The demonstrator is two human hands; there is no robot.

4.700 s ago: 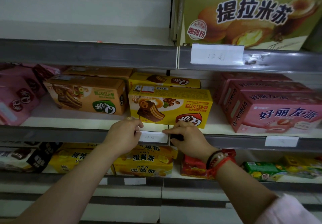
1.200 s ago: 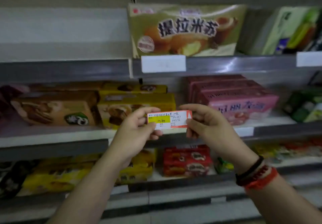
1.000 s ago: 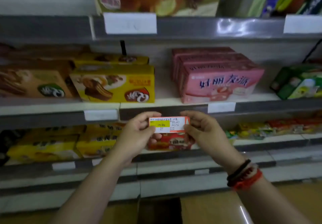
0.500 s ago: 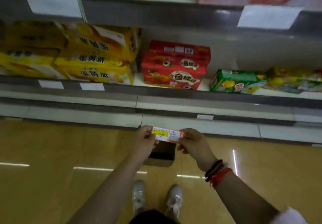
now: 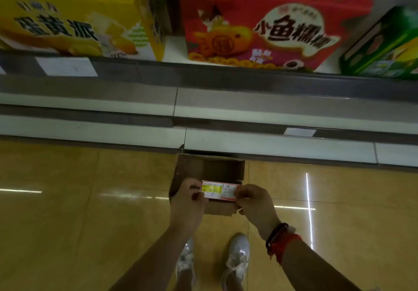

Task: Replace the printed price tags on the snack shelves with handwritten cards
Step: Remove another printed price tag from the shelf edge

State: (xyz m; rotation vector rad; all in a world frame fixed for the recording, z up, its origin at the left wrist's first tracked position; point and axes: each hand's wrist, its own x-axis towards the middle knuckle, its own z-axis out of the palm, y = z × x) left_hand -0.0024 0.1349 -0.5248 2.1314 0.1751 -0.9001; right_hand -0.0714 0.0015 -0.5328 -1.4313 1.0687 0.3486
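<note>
My left hand [image 5: 188,202] and right hand [image 5: 254,202] both pinch the printed price tag [image 5: 219,190] over the cardboard box [image 5: 210,171], lower center of frame.

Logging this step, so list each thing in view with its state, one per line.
printed price tag: off the shelf, pinched at both ends
left hand: pinching the tag's left end
right hand: pinching its right end
cardboard box: open, on the floor under the tag
white card: on the shelf rail

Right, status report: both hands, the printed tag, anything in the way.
Left hand and right hand each pinch an end of the printed tag. Tag held flat over the open cardboard box on the floor. Nothing between tag and box.
</note>
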